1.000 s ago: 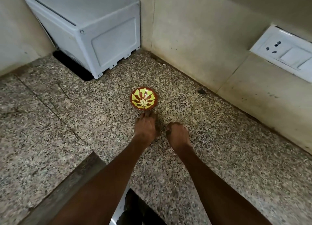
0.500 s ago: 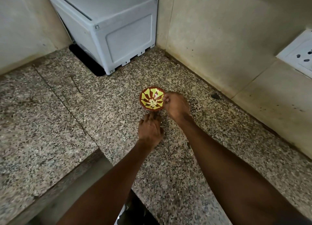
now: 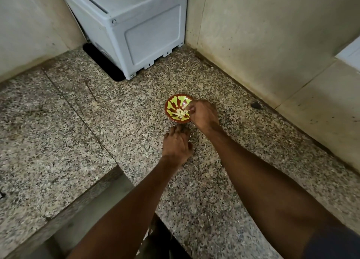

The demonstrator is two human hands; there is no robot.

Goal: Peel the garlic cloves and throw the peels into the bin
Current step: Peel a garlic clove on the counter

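Right hand point(image 3: 203, 113) reached over the right rim of the small bowl point(image 3: 171, 103), fingers curled and bunched at the pale garlic cloves point(image 3: 180, 113) lying in the bowl's bottom. Whether a clove was actually pinched could not be told; the fingertips were too small and partly hidden. Left hand point(image 3: 176, 143) lay palm down on the speckled granite counter point(image 3: 78, 134) just in front of the bowl, fingers straight, tips touching or nearly touching the bowl's near edge. Bowl: red-brown with yellow-green pattern, upright on the counter, near the corner of the tiled wall point(image 3: 263, 44). Behind it and to the left, a white boxy appliance point(image 3: 136, 31) stood against the wall, well apart from the bowl. No loose peel could be made out on the counter.
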